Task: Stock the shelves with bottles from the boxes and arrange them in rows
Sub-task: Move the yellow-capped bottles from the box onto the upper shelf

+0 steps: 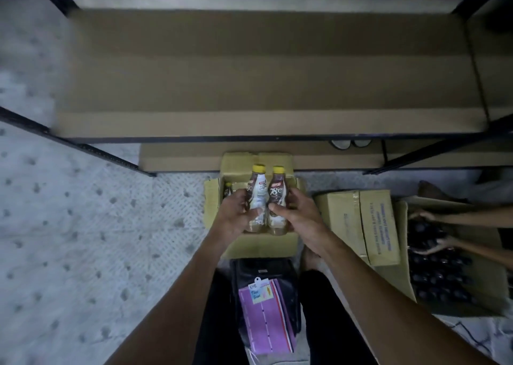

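The left hand [233, 214] holds a yellow-capped bottle [256, 195]. The right hand [298, 212] holds a second bottle [276, 200] just beside it. Both bottles are over the open box [261, 242], below the bare shelf [266, 86].

Three yellow-capped bottles [277, 196], three cardboard boxes [358, 225] and four hands [233, 217] are visible.

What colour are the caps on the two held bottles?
Yellow, on both bottles; the head view shows it, each hand holding one.
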